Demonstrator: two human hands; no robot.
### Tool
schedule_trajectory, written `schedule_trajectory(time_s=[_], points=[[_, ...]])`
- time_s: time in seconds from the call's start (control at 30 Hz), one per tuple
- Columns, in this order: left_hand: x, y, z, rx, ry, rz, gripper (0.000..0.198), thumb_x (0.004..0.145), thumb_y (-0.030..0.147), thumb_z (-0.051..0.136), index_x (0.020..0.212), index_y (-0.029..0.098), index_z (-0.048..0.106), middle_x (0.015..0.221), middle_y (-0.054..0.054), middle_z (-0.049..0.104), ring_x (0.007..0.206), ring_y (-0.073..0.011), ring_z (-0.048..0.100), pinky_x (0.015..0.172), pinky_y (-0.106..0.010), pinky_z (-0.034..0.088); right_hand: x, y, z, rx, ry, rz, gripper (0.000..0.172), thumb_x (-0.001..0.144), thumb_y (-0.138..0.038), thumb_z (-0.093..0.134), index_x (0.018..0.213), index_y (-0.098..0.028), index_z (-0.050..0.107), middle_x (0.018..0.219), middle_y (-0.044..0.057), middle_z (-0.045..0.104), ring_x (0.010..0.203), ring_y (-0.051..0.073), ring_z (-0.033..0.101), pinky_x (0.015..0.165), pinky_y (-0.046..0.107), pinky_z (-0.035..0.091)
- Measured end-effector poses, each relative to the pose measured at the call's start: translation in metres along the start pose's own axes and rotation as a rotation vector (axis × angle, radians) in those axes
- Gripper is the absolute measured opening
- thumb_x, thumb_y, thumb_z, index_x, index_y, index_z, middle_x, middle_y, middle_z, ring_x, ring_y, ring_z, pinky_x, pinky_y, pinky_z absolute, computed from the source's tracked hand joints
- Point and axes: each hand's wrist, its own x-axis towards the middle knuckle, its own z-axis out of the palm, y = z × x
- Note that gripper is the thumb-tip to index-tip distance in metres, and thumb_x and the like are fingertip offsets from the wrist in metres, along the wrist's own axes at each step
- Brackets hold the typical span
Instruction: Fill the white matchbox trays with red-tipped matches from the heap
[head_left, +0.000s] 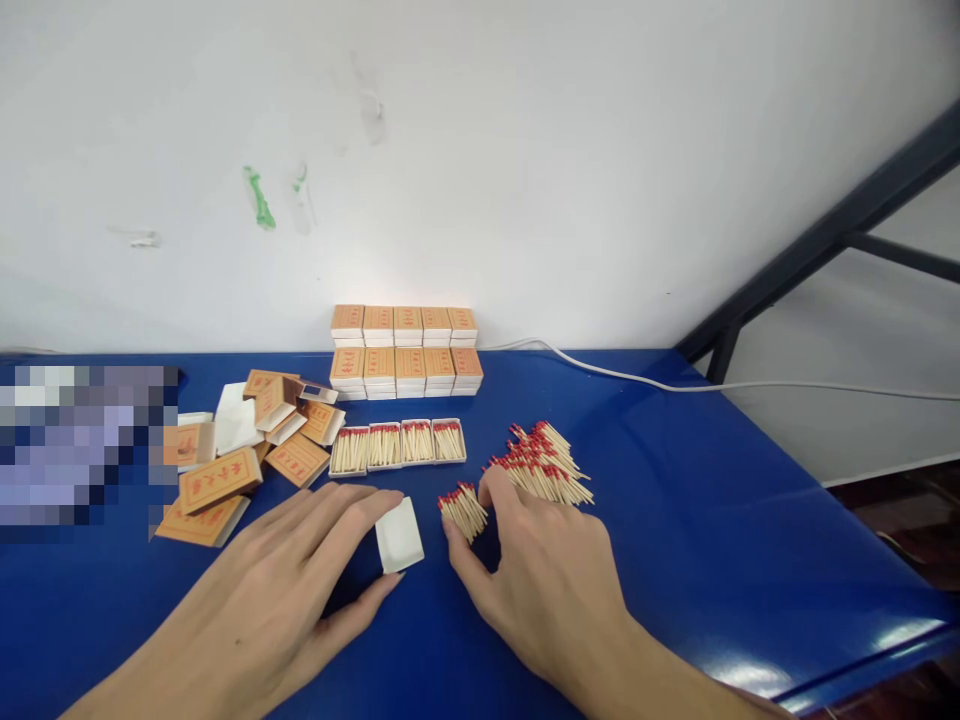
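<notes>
My left hand point(285, 590) lies on the blue table point(675, 520), its fingers and thumb closed around an empty white matchbox tray point(399, 535). My right hand point(540, 580) is beside it, its fingers and thumb pinching a small bundle of red-tipped matches point(463, 510) against the table. Just beyond that hand lies a loose pile of matches point(544, 463). Several filled trays point(397, 444) sit in a row behind my hands.
Stacked orange matchboxes point(405, 350) stand against the white wall. A heap of orange sleeves and white trays point(247, 450) lies at the left, next to a blurred patch. A white cable point(675, 385) runs along the back right. The table's right edge drops off.
</notes>
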Motion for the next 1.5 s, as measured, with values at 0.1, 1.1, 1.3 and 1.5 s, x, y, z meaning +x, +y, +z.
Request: schedule_trajectory(time_s=[0.1,1.1,1.3,1.5], points=[[0.001,0.0,0.0,0.006,0.005,0.007,0.038,0.12,0.048,0.053,0.149,0.025,0.061,0.131,-0.008,0.081,0.114,-0.0262,0.084,0.092,-0.041,0.069,0.0,0.0,0.0,0.001,-0.005,0.004,0.022,0.1,-0.046,0.07,0.096,-0.025,0.064,0.061,0.001,0.071,0.05,0.026,0.07,0.054,0.033,0.02],[-0.004,0.001,0.002,-0.025,-0.013,-0.043,0.042,0.116,0.045,0.061,0.155,0.027,0.059,0.132,-0.008,0.078,0.113,-0.029,0.081,0.091,-0.044,0.067,0.009,0.041,-0.008,0.1,0.074,0.039,0.017,0.099,-0.032,0.07,0.083,-0.027,0.076,0.069,-0.004,0.075,0.051,0.016,0.066,0.052,0.028,0.029],[-0.004,0.002,0.001,-0.034,-0.021,-0.056,0.041,0.116,0.043,0.061,0.154,0.027,0.06,0.132,-0.008,0.079,0.113,-0.0296,0.082,0.09,-0.045,0.068,0.005,0.043,-0.011,0.077,-0.035,0.036,0.016,0.096,-0.021,0.071,0.083,-0.028,0.078,0.069,-0.005,0.075,0.054,0.016,0.067,0.053,0.028,0.026],[-0.002,0.003,-0.001,-0.016,-0.011,-0.04,0.041,0.117,0.045,0.059,0.153,0.026,0.06,0.131,-0.008,0.079,0.112,-0.0293,0.082,0.091,-0.045,0.068,0.007,0.043,-0.014,0.059,-0.095,0.077,0.016,0.094,-0.018,0.073,0.083,-0.029,0.078,0.066,-0.006,0.073,0.053,0.017,0.068,0.053,0.029,0.023]])
